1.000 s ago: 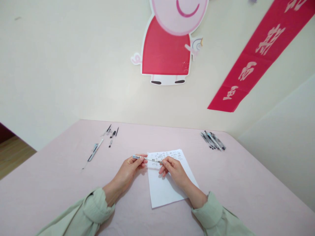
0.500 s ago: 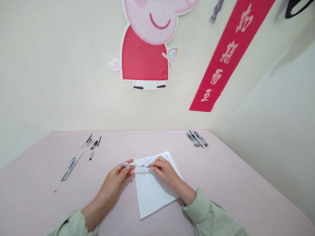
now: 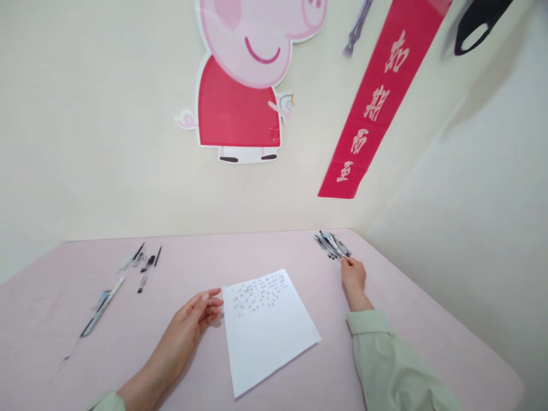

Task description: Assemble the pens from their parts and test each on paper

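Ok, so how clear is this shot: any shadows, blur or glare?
Head view: light soft and fairly even, with a faint shadow beside the left hand; head view: handwriting on the paper too blurred to read; head view: pale specks on the pig cutout, perhaps glare; head view: the right hand is too small to tell its grip.

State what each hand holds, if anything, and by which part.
Left hand: nothing. Right hand: at the near end of the pen pile; whether it grips a pen cannot be told.
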`<act>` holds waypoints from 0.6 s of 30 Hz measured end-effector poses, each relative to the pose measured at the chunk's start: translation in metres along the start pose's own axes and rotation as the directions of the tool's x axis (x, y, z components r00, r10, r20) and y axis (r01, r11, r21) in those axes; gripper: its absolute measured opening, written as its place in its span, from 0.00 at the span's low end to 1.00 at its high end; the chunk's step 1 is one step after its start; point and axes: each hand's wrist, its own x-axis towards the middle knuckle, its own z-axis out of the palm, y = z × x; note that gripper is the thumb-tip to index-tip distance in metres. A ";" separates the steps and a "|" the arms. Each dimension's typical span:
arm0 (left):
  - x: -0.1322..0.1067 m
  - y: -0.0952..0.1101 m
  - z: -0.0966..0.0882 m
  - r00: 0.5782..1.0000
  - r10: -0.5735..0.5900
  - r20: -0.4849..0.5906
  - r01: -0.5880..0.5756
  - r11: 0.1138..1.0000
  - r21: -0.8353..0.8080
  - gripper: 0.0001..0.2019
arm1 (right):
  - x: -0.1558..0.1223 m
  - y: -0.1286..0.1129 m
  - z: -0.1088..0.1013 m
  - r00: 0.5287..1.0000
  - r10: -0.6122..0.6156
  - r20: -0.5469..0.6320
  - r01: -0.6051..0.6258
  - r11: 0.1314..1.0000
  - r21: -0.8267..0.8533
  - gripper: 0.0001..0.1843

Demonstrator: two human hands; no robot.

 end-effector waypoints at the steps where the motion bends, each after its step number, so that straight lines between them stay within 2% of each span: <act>1: 0.000 0.000 0.000 1.000 0.005 -0.002 -0.005 1.000 0.001 0.29 | 0.002 0.003 0.002 1.000 0.012 -0.004 -0.012 1.000 -0.017 0.22; 9: 0.001 0.000 0.000 1.000 0.019 0.014 -0.019 1.000 0.005 0.26 | 0.009 0.003 0.023 0.999 0.052 -0.006 -0.053 0.993 -0.108 0.22; 18: -0.002 -0.001 0.002 0.998 0.040 0.038 -0.040 0.999 0.022 0.24 | 0.006 0.006 0.021 0.997 0.081 0.018 -0.080 0.996 -0.042 0.23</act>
